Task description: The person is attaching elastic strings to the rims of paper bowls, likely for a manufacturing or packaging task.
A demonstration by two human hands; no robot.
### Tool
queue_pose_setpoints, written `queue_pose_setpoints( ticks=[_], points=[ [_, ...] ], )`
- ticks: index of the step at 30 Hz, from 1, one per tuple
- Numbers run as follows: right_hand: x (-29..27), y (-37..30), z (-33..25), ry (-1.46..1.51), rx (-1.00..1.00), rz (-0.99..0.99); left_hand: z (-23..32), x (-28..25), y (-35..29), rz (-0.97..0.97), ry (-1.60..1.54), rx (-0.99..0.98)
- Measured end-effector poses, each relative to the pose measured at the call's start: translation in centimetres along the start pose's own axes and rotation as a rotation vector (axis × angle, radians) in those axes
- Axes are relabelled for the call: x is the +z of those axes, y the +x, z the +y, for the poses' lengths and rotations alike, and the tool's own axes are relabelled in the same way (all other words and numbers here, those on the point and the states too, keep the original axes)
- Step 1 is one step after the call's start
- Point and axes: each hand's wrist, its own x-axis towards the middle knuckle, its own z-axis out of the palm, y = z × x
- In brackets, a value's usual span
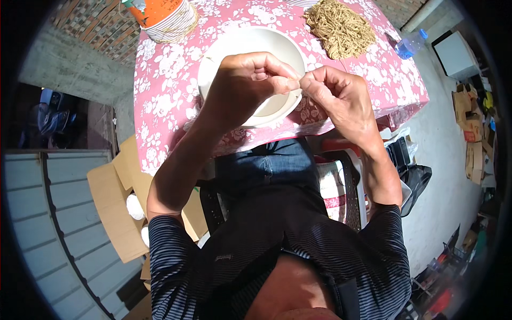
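Note:
My left hand and my right hand meet over the right side of a wide white basin. Thumb and forefinger of each are pinched, with the fingertips nearly touching. Whatever lies between them is too thin or small to make out. Part of the basin's inside is hidden behind my left hand and wrist. Beyond my right hand, a tangled heap of tan cord lies on the table.
A pink floral cloth covers the table. At its far left stands an orange container with pale cord-like rings around it. A clear bottle with a blue cap sits near the right edge. Cardboard is at my left.

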Motion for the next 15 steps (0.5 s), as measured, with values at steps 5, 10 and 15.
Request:
queue_pose_setpoints(
  ticks=[5,10,15],
  points=[
    [-1.2,0.5,0.4,0.255,0.216,-0.076,-0.1,-0.1,0.1,-0.047,-0.008,-0.018],
    [-0.7,0.5,1.5,0.412,0.123,-0.103,0.1,-0.5,0.2,-0.116,-0.098,-0.097],
    [0.0,-0.2,1.0,0.271,-0.015,-0.117,-0.2,-1.1,0.3,-0.172,-0.221,-0.225]
  ],
)
